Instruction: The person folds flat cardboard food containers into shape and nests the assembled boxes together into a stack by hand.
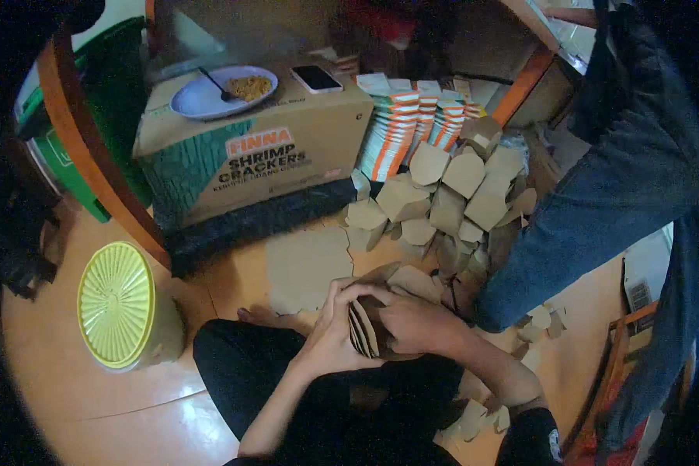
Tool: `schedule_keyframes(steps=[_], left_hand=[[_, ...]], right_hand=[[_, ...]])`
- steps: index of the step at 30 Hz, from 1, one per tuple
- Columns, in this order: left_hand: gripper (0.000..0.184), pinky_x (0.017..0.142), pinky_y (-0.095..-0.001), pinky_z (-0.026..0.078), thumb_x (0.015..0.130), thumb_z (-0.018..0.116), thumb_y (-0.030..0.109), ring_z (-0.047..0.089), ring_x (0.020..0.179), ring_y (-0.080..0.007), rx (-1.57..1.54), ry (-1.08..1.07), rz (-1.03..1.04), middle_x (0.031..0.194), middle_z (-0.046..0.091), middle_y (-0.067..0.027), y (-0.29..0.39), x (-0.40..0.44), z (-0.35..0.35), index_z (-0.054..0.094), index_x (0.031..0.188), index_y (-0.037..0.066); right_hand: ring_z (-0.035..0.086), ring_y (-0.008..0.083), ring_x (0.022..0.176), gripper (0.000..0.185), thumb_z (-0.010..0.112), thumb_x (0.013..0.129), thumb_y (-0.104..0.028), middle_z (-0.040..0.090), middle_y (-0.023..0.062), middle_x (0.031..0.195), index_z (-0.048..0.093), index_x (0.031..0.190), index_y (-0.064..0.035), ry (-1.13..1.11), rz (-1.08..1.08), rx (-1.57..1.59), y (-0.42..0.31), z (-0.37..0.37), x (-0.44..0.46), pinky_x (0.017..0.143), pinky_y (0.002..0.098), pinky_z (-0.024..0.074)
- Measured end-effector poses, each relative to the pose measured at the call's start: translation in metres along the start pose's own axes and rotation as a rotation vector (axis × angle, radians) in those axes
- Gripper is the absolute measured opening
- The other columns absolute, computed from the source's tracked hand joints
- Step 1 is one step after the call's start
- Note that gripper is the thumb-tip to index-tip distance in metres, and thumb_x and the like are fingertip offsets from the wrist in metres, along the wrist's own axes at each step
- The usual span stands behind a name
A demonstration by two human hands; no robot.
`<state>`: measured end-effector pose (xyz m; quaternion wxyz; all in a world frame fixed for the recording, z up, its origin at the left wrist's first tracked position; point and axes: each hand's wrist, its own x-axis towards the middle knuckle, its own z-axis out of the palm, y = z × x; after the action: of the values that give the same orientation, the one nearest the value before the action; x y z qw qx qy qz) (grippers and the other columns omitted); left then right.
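Observation:
Between my hands, above my lap, is a small bundle of curved brown cardboard pieces [375, 314], with several layered edges facing me. My left hand [330, 330] wraps around the left side of the bundle, thumb below and fingers over the top. My right hand [415, 322] is closed at the right side, its fingers bent inward against the cardboard; the fingertips are partly hidden. Just beyond my hands, a brown flap [412, 281] sticks out. A large heap of similar cut cardboard pieces [446, 206] lies on the floor ahead.
A shrimp crackers carton [264, 159] bears a plate of food [198, 101] and a phone [316, 78]. Stacks of orange-and-white packs [392, 136] stand beside it. Blue denim [590, 213] crosses the right side. A yellow-lidded tub [116, 303] stands left; a flat cardboard sheet [307, 268] lies ahead.

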<state>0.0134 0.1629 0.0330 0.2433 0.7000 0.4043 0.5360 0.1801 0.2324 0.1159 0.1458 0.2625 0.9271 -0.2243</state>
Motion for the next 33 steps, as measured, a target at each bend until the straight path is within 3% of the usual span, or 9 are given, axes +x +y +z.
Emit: schedule_keyframes(steps=[4, 5, 11, 16, 22, 26, 27, 30, 33], left_hand=[[0.097, 0.09, -0.0467, 0.045, 0.052, 0.093, 0.025, 0.05, 0.108, -0.0403, 0.063, 0.037, -0.027, 0.116, 0.044, -0.0213, 0.0, -0.009, 0.005, 0.032, 0.125, 0.007], [0.095, 0.088, -0.0461, 0.045, 0.053, 0.094, 0.026, 0.051, 0.106, -0.0397, 0.055, 0.053, -0.035, 0.114, 0.044, -0.0208, 0.002, -0.01, 0.007, 0.032, 0.123, 0.007], [0.089, 0.082, -0.0437, 0.046, 0.054, 0.095, 0.031, 0.053, 0.096, -0.0363, -0.028, 0.128, 0.054, 0.105, 0.047, -0.0184, -0.019, -0.013, 0.035, 0.036, 0.116, 0.006], [0.091, 0.085, -0.0443, 0.046, 0.054, 0.096, 0.031, 0.053, 0.099, -0.0369, -0.029, 0.038, 0.0, 0.107, 0.046, -0.0193, -0.015, -0.008, 0.04, 0.035, 0.117, 0.005], [0.098, 0.093, -0.0422, 0.042, 0.054, 0.096, 0.033, 0.051, 0.104, -0.0337, 0.165, 0.022, 0.013, 0.112, 0.044, -0.019, 0.006, -0.001, 0.031, 0.031, 0.121, 0.003], [0.104, 0.1, -0.0401, 0.037, 0.052, 0.096, 0.035, 0.045, 0.114, -0.0271, 0.175, -0.028, -0.026, 0.121, 0.041, -0.017, -0.031, -0.024, 0.036, 0.028, 0.124, 0.003], [0.103, 0.099, -0.0409, 0.037, 0.051, 0.096, 0.035, 0.046, 0.115, -0.0279, 0.154, -0.007, -0.022, 0.121, 0.041, -0.0174, -0.034, -0.02, 0.036, 0.029, 0.123, 0.003], [0.1, 0.094, -0.0436, 0.041, 0.048, 0.097, 0.033, 0.05, 0.107, -0.0316, 0.166, 0.094, 0.021, 0.112, 0.043, -0.0165, -0.021, -0.015, 0.038, 0.032, 0.118, 0.002], [0.104, 0.101, -0.0463, 0.038, 0.053, 0.095, 0.034, 0.05, 0.115, -0.032, 0.309, -0.128, -0.056, 0.12, 0.046, -0.0175, -0.058, -0.028, 0.046, 0.03, 0.128, 0.001]], right_hand=[[0.058, 0.0414, 0.114, 0.044, 0.066, 0.081, -0.022, 0.054, 0.0275, 0.124, 0.059, 0.122, -0.0069, -0.056, 0.12, -0.059, -0.019, -0.022, -0.012, 0.099, 0.0479, 0.0477], [0.06, 0.0425, 0.111, 0.043, 0.065, 0.08, -0.02, 0.059, 0.0271, 0.119, 0.059, 0.121, -0.0058, 0.146, -0.048, -0.066, -0.005, -0.007, -0.011, 0.097, 0.0484, 0.0484], [0.061, 0.0437, 0.107, 0.043, 0.065, 0.075, -0.015, 0.063, 0.026, 0.112, 0.06, 0.117, -0.0031, -0.006, 0.01, 0.079, 0.012, -0.01, -0.008, 0.091, 0.0491, 0.0492], [0.062, 0.0417, 0.103, 0.036, 0.063, 0.078, -0.017, 0.064, 0.0268, 0.105, 0.061, 0.11, -0.0013, -0.081, -0.001, -0.023, 0.012, -0.007, -0.015, 0.09, 0.0497, 0.0491], [0.068, 0.0411, 0.077, 0.032, 0.059, 0.08, -0.024, 0.067, 0.0267, 0.083, 0.062, 0.096, 0.0036, 0.132, 0.031, 0.135, 0.011, 0.045, 0.019, 0.072, 0.0489, 0.0531], [0.071, 0.0362, 0.085, 0.03, 0.063, 0.072, -0.017, 0.07, 0.025, 0.095, 0.069, 0.094, 0.0021, -0.111, 0.205, 0.078, -0.018, 0.009, 0.013, 0.072, 0.0484, 0.0565], [0.07, 0.0359, 0.072, 0.025, 0.063, 0.07, -0.015, 0.071, 0.0243, 0.091, 0.07, 0.085, 0.0025, -0.162, 0.143, 0.039, 0.01, 0.044, 0.041, 0.062, 0.0481, 0.0556], [0.068, 0.038, 0.074, 0.025, 0.06, 0.074, -0.015, 0.068, 0.0247, 0.076, 0.065, 0.085, 0.0064, -0.201, 0.058, 0.024, -0.021, 0.004, 0.008, 0.066, 0.0471, 0.0522], [0.068, 0.0366, 0.072, 0.03, 0.059, 0.076, -0.013, 0.07, 0.0234, 0.087, 0.064, 0.098, 0.0063, -0.359, -0.038, -0.145, -0.012, -0.012, 0.019, 0.065, 0.045, 0.0528]])
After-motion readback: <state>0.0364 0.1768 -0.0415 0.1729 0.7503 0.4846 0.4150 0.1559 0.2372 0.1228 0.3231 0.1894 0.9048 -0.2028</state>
